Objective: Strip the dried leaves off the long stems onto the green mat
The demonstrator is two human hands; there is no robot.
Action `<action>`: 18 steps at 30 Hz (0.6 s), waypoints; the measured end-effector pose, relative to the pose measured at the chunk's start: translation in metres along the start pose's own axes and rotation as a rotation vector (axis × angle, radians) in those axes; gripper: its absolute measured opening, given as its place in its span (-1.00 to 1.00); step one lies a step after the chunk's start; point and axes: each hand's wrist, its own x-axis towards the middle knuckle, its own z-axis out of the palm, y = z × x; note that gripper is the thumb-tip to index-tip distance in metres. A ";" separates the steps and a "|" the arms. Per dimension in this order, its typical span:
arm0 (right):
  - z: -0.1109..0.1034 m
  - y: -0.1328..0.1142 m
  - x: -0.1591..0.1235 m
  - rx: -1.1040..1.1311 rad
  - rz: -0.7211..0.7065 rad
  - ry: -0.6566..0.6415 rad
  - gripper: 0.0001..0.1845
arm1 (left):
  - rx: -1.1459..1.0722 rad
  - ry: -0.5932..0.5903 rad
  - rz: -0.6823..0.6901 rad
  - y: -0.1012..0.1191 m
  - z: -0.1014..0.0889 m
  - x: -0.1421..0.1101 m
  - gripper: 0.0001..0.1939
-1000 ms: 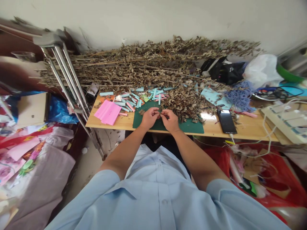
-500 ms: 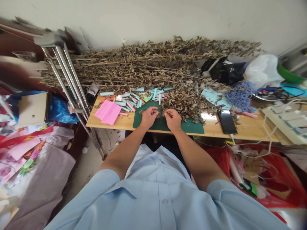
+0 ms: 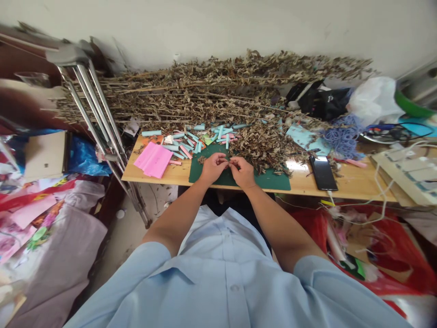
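Note:
Over the green cutting mat (image 3: 276,181), my left hand (image 3: 213,167) and my right hand (image 3: 242,171) meet, fingertips close together in a pinch. What they pinch, if anything, is too small to make out. Just beyond the right hand lies a heap of dried leaves (image 3: 262,146). Short blue and pink paper rolls (image 3: 221,133) are scattered past the left hand. A stack of pink paper sheets (image 3: 154,159) rests on the table to the left of the mat.
Long dried plant stalks (image 3: 191,100) line the back of the wooden table (image 3: 355,180). A crutch (image 3: 99,109) leans at its left end. On the right are a phone (image 3: 323,173) with a cable, blue string (image 3: 344,134) and a power strip (image 3: 406,171).
My right hand has moved left, closing the gap so its fingertips now meet those of my left hand. The left hand has barely moved.

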 end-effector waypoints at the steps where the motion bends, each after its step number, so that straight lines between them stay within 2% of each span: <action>1: 0.000 0.000 0.000 0.002 0.001 -0.003 -0.77 | -0.002 0.004 -0.004 0.000 0.000 0.000 -0.73; 7: 0.002 0.001 -0.001 0.029 -0.011 -0.003 -0.74 | -0.082 0.026 -0.013 -0.007 -0.001 0.003 -0.75; 13: 0.000 0.000 -0.001 -0.047 -0.010 0.022 -0.80 | 0.018 0.044 0.035 -0.012 0.001 0.003 -0.76; 18: -0.001 0.001 0.001 -0.004 0.078 0.107 -0.79 | 0.044 0.125 0.064 -0.014 0.000 0.002 -0.74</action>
